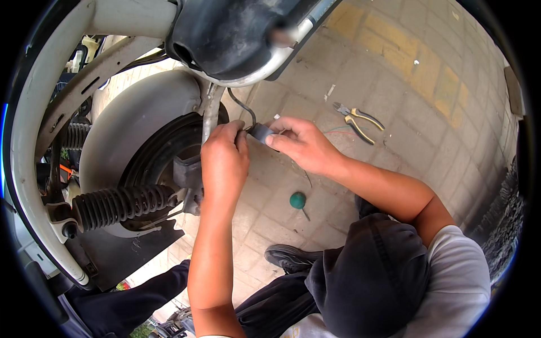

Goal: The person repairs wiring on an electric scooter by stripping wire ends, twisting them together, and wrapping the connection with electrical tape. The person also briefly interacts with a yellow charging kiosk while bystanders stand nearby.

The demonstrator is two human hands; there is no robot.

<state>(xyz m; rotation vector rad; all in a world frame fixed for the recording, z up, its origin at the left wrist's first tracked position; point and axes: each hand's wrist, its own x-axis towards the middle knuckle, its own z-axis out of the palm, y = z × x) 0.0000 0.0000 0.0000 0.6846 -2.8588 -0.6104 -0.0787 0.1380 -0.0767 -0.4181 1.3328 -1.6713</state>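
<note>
A black cable (242, 104) hangs from beneath the dark, dusty housing (225, 42) of a vehicle and runs down to my hands. My left hand (228, 149) is closed in a pinch near the cable's lower end, next to a pale metal tube. What its fingertips hold is hidden. Just to the right, my right hand (298, 139) grips a small dark, shiny roll that looks like electrical tape (261, 133), between thumb and fingers. The roll is close to the left fingertips; whether tape is wound on the cable cannot be made out.
Left of my hands are a wheel under a grey mudguard (135, 107) and a coil-spring shock absorber (124, 208). Yellow-and-black cutting pliers (360, 121) and a green round-handled screwdriver (297, 200) lie on the paving. My dark-trousered knee (372, 276) rises at lower right.
</note>
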